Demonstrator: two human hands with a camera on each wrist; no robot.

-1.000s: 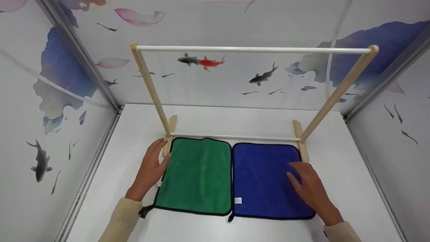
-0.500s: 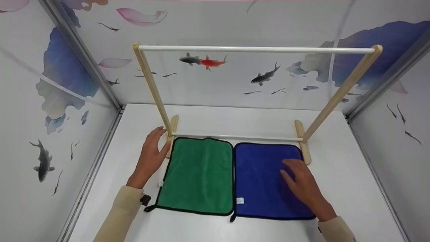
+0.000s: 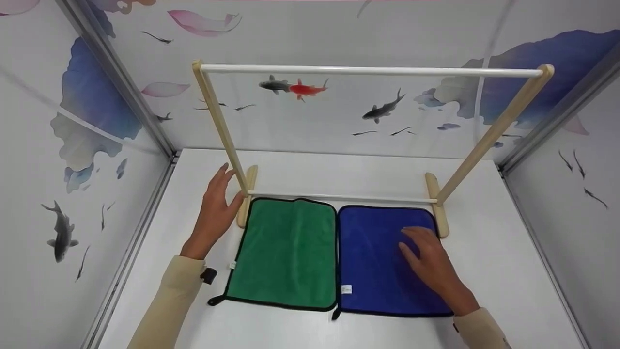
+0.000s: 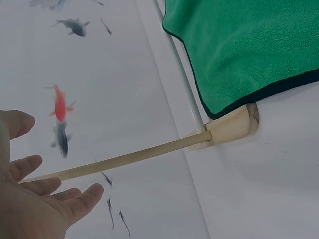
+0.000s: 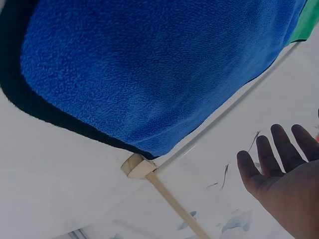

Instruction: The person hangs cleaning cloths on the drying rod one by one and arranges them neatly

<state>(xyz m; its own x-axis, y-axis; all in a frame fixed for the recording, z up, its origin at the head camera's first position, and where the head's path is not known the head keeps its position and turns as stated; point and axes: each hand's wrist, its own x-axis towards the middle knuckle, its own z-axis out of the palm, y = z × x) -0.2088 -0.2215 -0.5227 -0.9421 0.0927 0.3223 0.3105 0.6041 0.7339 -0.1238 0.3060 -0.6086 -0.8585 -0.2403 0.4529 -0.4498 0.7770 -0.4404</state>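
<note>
A green towel point(image 3: 286, 252) and a blue towel point(image 3: 382, 261), both edged in black, lie flat side by side at the front of a wooden rack point(image 3: 489, 140). My left hand point(image 3: 213, 208) is beside the rack's left post point(image 3: 220, 126), fingers spread and holding nothing; its fingertips overlap the post's lower part in the head view. Over the right half of the blue towel hovers my right hand point(image 3: 428, 264), its fingers loosely extended. In the right wrist view the fingers point(image 5: 281, 149) stand apart from the towel, with nothing in them.
White rods join the rack's posts: an upper rod point(image 3: 368, 71) and a lower rod point(image 3: 339, 198) behind the towels. Wooden feet point(image 3: 437, 213) stand on the white table point(image 3: 489, 252). Walls point(image 3: 315, 126) printed with fish enclose the back and both sides.
My left hand has moved up and away from the green towel's left edge toward the rack's left post. The right hand has shifted slightly left over the blue towel. Both towels stay put.
</note>
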